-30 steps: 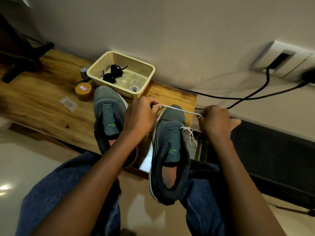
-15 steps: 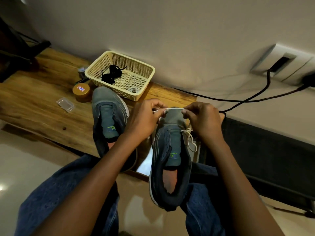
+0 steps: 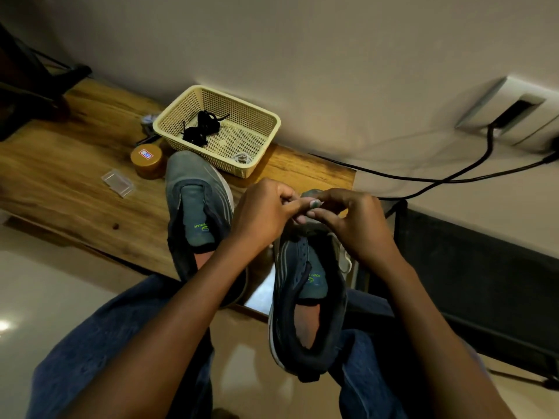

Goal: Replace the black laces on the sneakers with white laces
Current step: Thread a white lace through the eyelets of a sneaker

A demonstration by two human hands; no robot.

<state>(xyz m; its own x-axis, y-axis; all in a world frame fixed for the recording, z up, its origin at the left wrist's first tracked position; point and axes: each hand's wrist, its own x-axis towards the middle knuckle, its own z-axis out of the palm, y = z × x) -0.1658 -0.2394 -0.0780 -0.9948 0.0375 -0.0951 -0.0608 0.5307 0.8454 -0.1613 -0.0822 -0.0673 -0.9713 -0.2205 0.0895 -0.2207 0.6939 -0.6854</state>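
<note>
The right sneaker (image 3: 305, 285), worn on the foot and propped with its toe toward the far tabletop (image 3: 75, 189), is being threaded with a white lace (image 3: 346, 261), whose slack hangs down the shoe's right side. Both hands meet over the toe end: the left hand (image 3: 260, 219) and right hand (image 3: 354, 228) have their fingers curled together, apparently pinching the lace at the lowest eyelets, though the lace between them is hidden. The left sneaker (image 3: 193, 213) sits unlaced beside it. Farther off, a cream basket (image 3: 266, 143) holds the removed black laces (image 3: 202, 128) and another white lace, kept within reach.
</note>
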